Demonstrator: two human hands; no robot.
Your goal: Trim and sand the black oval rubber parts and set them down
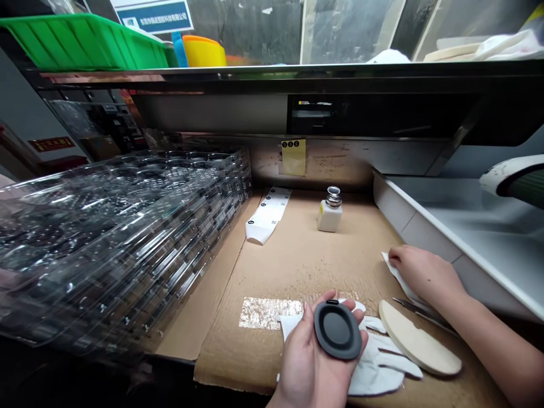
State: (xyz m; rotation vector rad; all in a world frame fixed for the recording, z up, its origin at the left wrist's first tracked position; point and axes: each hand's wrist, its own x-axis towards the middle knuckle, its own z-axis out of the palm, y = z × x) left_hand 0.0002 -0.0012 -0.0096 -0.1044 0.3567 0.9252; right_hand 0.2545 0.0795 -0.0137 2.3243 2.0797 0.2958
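On the upturned palm of my left hand (304, 362) lies a dark grey oval part (338, 330) with a round recess and a small tab at its top. The fingers curl around its edges. My right hand (425, 275) is at the right, its fingers bent down and closed on a white cloth or paper (402, 279) on the cardboard. Below that hand lie tweezers (419, 310) and a cream half-round pad (419, 340). A white glove (378, 368) is spread under and beside my left hand.
Stacked clear plastic trays (170, 226) fill the left. A white bottle with a metal top (330, 212) and a label strip (270, 212) stand on the cardboard (297, 255). A white bin (429, 232) is at the right; a green basket (89, 42) sits on the shelf.
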